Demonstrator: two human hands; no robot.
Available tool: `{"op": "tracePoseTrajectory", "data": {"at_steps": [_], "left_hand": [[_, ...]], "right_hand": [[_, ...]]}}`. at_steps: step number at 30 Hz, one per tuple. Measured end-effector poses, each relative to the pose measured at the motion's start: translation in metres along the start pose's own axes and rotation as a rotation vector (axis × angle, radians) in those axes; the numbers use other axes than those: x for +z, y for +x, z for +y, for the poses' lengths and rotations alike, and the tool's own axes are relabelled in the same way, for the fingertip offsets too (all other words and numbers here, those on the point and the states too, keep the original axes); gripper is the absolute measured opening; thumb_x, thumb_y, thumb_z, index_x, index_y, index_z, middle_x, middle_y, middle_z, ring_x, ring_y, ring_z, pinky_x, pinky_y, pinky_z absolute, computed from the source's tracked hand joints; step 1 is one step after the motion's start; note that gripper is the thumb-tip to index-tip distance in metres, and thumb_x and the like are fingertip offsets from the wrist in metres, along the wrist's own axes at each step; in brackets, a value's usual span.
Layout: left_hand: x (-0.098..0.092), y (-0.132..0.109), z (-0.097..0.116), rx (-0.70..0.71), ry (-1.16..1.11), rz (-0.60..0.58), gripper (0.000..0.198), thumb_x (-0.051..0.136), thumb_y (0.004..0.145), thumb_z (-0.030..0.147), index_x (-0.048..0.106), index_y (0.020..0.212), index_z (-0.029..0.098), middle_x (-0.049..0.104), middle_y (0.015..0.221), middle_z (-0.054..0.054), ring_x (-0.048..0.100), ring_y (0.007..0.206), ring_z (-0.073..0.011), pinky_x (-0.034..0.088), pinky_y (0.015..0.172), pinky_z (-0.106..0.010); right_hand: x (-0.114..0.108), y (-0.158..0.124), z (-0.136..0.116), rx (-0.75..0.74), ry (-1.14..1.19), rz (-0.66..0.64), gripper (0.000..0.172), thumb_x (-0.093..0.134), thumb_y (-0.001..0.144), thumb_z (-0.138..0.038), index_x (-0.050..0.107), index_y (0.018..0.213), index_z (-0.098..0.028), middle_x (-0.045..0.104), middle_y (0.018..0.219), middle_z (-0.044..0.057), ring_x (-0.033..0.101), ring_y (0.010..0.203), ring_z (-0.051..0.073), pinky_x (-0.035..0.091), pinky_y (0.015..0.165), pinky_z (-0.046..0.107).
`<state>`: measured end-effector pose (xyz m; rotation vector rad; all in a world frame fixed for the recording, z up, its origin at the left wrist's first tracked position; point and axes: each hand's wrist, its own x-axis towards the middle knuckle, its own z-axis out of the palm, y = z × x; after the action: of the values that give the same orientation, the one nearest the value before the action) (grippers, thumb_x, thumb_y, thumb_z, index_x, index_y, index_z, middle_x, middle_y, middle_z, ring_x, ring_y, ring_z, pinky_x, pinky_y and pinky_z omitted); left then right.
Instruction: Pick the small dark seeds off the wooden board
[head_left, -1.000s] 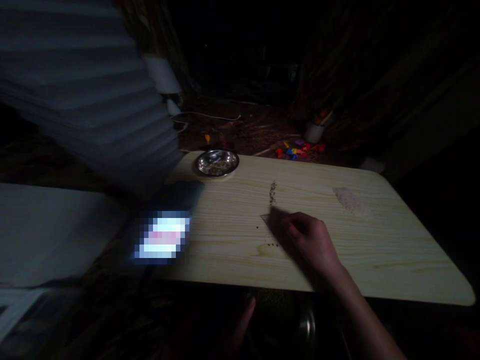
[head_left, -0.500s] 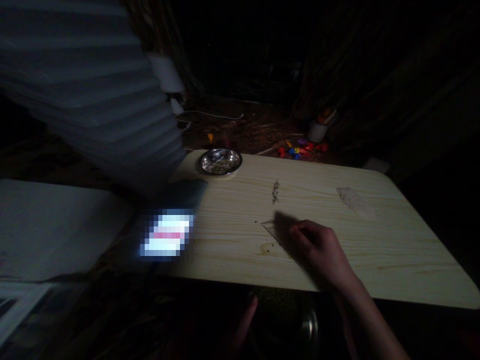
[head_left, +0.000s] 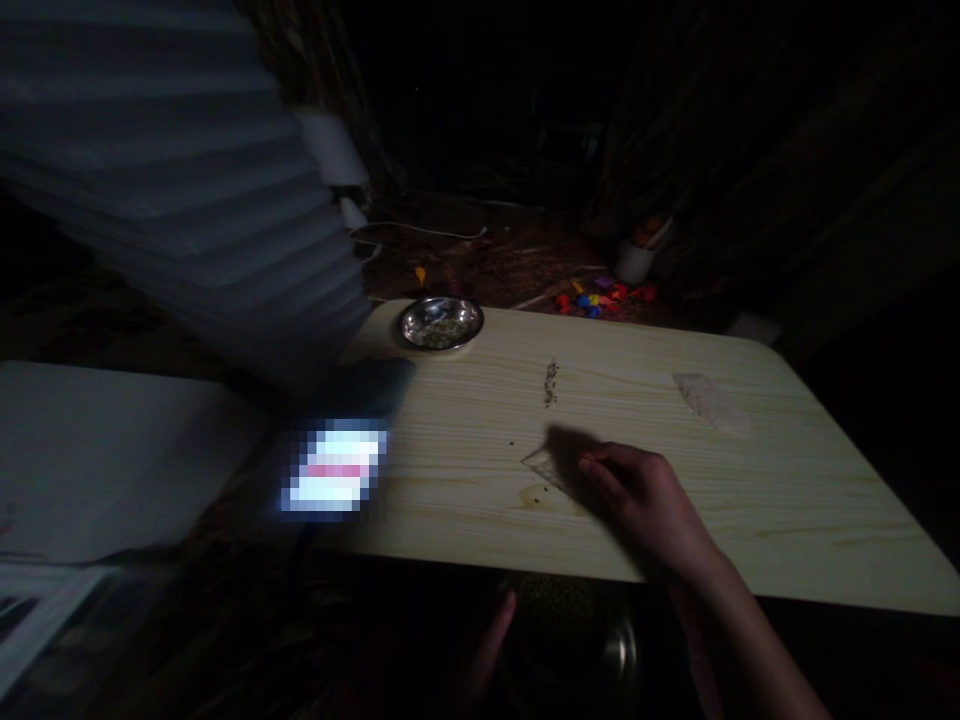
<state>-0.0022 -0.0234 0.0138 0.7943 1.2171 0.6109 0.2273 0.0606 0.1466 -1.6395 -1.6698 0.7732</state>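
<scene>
My right hand (head_left: pixel 641 495) is closed in a pinch low over the pale wooden table (head_left: pixel 795 490). Its fingertips grip a thin see-through piece, apparently clear plastic (head_left: pixel 546 463), whose pointed end reaches left; the rest is lost in the hand's shadow. A few dark seeds (head_left: pixel 541 492) lie close to this piece. Below the table's front edge, one finger of my left hand (head_left: pixel 495 635) shows in the dark, and its other fingers are hidden. Beside it is a shiny metal bowl (head_left: pixel 621 645) with dim greenish grains in it.
A steel bowl (head_left: pixel 441 323) with some seeds stands at the far left corner. A row of dark seeds (head_left: pixel 551 383) lies mid-table, and a pale grainy patch (head_left: pixel 711 400) lies right. A glowing blurred screen (head_left: pixel 334 467) is at the left edge. Colourful toys (head_left: pixel 604 299) lie on the floor behind.
The clear piece's pointed end has shifted slightly down and looks more bent. My right hand has barely moved, and the left finger stays in place.
</scene>
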Motion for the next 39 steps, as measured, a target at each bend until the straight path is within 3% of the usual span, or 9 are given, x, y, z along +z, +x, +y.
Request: {"op": "tracePoseTrajectory", "data": {"at_steps": [7,10,14,19,24,31,39], "left_hand": [[0.000,0.001,0.005,0.009,0.002,-0.011,0.045,0.050,0.094,0.049,0.062,0.123,0.017,0.054,0.133,-0.013,0.049,0.126,-0.0240,0.032,0.110,-0.048],[-0.002,0.006,-0.007,-0.003,0.012,-0.016,0.042,0.051,0.093,0.049,0.064,0.119,0.018,0.055,0.132,-0.011,0.050,0.126,-0.0223,0.030,0.112,-0.045],[-0.008,0.012,-0.032,-0.018,0.064,0.028,0.040,0.056,0.091,0.044,0.067,0.116,0.015,0.048,0.140,-0.013,0.040,0.135,-0.0231,0.018,0.118,-0.044],[-0.010,0.022,-0.052,-0.004,0.093,0.051,0.039,0.058,0.091,0.042,0.066,0.117,0.015,0.049,0.139,-0.014,0.041,0.135,-0.0232,0.023,0.117,-0.045],[-0.009,0.033,-0.059,-0.074,0.108,0.107,0.044,0.055,0.092,0.039,0.063,0.120,0.005,0.047,0.138,-0.020,0.045,0.131,-0.0244,0.029,0.115,-0.041],[-0.009,0.034,-0.064,-0.063,0.098,0.125,0.039,0.055,0.093,0.039,0.063,0.120,0.013,0.048,0.139,-0.015,0.043,0.133,-0.0222,0.028,0.115,-0.043],[-0.002,0.036,-0.060,-0.092,0.048,0.141,0.048,0.051,0.094,0.035,0.056,0.131,0.005,0.041,0.145,-0.017,0.037,0.137,-0.0220,0.022,0.119,-0.038]], "right_hand": [[-0.003,0.005,-0.003,-0.027,-0.048,-0.006,0.023,0.055,0.092,-0.034,0.074,0.093,-0.020,0.076,0.090,0.006,0.069,0.079,0.021,0.051,0.071,0.034],[0.000,0.006,-0.003,-0.029,-0.058,-0.026,0.025,0.055,0.091,-0.034,0.075,0.092,-0.020,0.076,0.087,0.006,0.069,0.077,0.021,0.051,0.069,0.034],[0.004,0.006,-0.005,-0.039,-0.060,-0.046,0.023,0.056,0.091,-0.033,0.075,0.094,-0.019,0.077,0.088,0.005,0.070,0.078,0.020,0.051,0.070,0.034],[0.007,0.006,-0.008,-0.061,-0.067,-0.072,0.021,0.056,0.091,-0.031,0.074,0.094,-0.021,0.077,0.090,0.004,0.070,0.079,0.020,0.051,0.072,0.034],[0.010,0.006,-0.012,-0.082,-0.064,-0.098,0.019,0.056,0.091,-0.030,0.074,0.092,-0.023,0.077,0.089,0.003,0.070,0.078,0.020,0.051,0.071,0.033],[0.007,0.004,-0.019,-0.089,-0.053,-0.092,0.019,0.057,0.091,-0.030,0.074,0.097,-0.024,0.077,0.093,0.003,0.071,0.083,0.021,0.053,0.075,0.034],[-0.001,-0.036,0.001,0.067,0.033,-0.006,0.025,0.059,0.090,-0.042,0.075,0.095,-0.022,0.077,0.092,0.006,0.071,0.081,0.022,0.053,0.073,0.033]]}}
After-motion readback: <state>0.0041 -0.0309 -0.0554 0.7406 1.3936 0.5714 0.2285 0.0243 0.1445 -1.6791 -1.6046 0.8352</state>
